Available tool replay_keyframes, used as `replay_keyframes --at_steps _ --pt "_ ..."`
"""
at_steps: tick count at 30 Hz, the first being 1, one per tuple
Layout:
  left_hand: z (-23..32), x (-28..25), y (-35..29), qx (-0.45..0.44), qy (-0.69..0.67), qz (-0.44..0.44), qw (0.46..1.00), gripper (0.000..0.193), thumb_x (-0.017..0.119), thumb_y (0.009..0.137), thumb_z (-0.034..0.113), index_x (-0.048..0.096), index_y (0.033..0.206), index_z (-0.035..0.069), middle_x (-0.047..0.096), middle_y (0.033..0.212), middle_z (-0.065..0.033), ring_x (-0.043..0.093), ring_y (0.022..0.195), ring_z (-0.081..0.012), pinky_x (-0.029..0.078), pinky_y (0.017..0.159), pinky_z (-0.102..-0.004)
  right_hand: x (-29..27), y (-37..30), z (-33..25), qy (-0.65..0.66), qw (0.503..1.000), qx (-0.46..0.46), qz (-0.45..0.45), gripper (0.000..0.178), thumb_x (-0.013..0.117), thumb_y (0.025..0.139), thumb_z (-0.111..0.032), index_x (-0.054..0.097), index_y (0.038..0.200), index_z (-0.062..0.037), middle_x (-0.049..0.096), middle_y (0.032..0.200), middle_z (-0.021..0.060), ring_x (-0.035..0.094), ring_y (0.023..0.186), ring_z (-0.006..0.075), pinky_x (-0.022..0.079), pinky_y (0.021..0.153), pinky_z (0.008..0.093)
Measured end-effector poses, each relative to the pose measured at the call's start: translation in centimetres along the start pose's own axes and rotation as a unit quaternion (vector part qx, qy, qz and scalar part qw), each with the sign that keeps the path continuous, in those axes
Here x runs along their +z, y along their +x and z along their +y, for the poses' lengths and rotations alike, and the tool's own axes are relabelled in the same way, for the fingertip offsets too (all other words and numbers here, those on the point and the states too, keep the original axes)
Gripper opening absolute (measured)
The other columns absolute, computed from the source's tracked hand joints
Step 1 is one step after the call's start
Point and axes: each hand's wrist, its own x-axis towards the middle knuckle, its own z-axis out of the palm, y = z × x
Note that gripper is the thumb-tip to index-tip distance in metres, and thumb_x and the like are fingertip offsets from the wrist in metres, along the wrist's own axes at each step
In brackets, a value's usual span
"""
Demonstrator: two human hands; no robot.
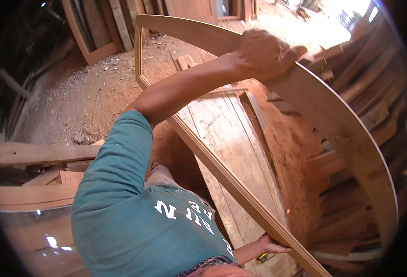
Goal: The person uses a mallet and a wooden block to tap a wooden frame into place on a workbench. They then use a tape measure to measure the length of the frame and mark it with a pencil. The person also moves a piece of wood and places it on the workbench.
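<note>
A large arched wooden frame [344,122] is held tilted across the view, over a plank bench. It has a wide curved piece, a short end piece and a long straight grooved rail [231,180]. My left hand [266,53] grips the top of the curve, thumb toward the right, its fingers wrapped over the edge. Low down, my right hand [270,244] holds the straight rail, some of its fingers hidden behind the wood. A small yellow and black object [262,258], perhaps a tape measure, lies on the bench just below that hand.
The worn plank bench [231,134] stands under the frame. Stacked boards [369,92] fill the right side. Timber beams [42,153] and a curved wooden piece [32,197] lie at left. Framed panels [92,55] lean at the back, beyond a dirt floor [90,99] strewn with chips.
</note>
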Motion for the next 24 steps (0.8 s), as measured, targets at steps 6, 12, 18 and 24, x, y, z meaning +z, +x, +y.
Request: replay_keyframes --at_steps 6,12,18,24 --pt "-7.8 -19.0 -4.7 -0.164 0.02 0.158 0.973 0.068 0.041 0.102 0.05 0.069 0.061 0.004 0.067 0.065 -0.0213 0.066 0.067 -0.0423 0.053 0.073 -0.051 10.7 -6.1 2.0 0.033 0.99 -0.003 -0.137 0.084 0.065 0.086 -0.066 0.045 0.152 -0.0193 0.038 0.158 0.0157 0.042 0.141 0.0375 0.036 0.117 0.0586" --pt "-18.7 -34.0 -15.2 -0.267 0.06 0.257 0.927 0.07 0.035 0.106 0.044 0.064 0.061 -0.002 0.063 0.064 -0.027 0.064 0.07 -0.0479 0.05 0.08 -0.0546 19.3 -15.3 7.0 0.029 0.952 -0.025 -0.303 0.077 0.064 0.086 -0.065 0.051 0.146 -0.0184 0.053 0.143 0.0157 0.05 0.133 0.0364 0.04 0.112 0.0575" --pt "-25.9 -45.3 -26.3 -0.353 0.078 0.34 0.868 0.067 0.028 0.106 0.044 0.07 0.077 0.0 0.066 0.071 -0.0213 0.065 0.074 -0.0371 0.049 0.079 -0.0459 28.5 -26.6 13.2 0.034 0.893 0.015 -0.448 0.073 0.064 0.089 -0.058 0.048 0.148 -0.017 0.056 0.137 0.0129 0.053 0.127 0.0307 0.04 0.111 0.051" --pt "-31.8 -51.4 -34.4 -0.427 0.096 0.438 0.785 0.067 0.031 0.109 0.044 0.071 0.077 0.002 0.069 0.071 -0.0144 0.066 0.072 -0.0266 0.049 0.076 -0.041 37.5 -37.4 21.6 0.052 0.82 0.077 -0.565 0.069 0.064 0.093 -0.051 0.044 0.149 -0.0156 0.059 0.131 0.0102 0.056 0.121 0.025 0.04 0.111 0.0446"
